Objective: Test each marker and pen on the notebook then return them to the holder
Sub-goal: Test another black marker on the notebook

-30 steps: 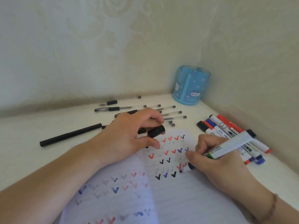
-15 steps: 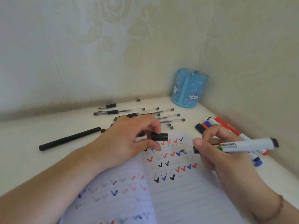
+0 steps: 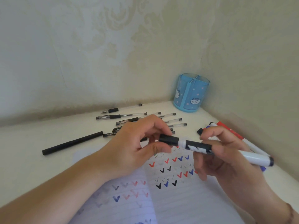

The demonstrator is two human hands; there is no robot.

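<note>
My right hand (image 3: 224, 160) grips a white marker (image 3: 252, 156) with a black label, held level above the open notebook (image 3: 178, 201). My left hand (image 3: 134, 147) pinches the marker's black cap (image 3: 169, 139), which sits on the marker's tip. The notebook pages carry rows of red, blue and black check marks. The blue pen holder (image 3: 191, 92), with cat pictures and inner dividers, stands in the far right corner.
Several thin gel pens (image 3: 123, 116) and a long black pen (image 3: 72, 143) lie on the white table beyond my left hand. More markers (image 3: 226, 128) lie along the right wall behind my right hand. Walls close in at the back and right.
My right hand lifted the marker off the page and turned it level. Both hands came together, and the cap in my left hand now sits over the marker's tip.
</note>
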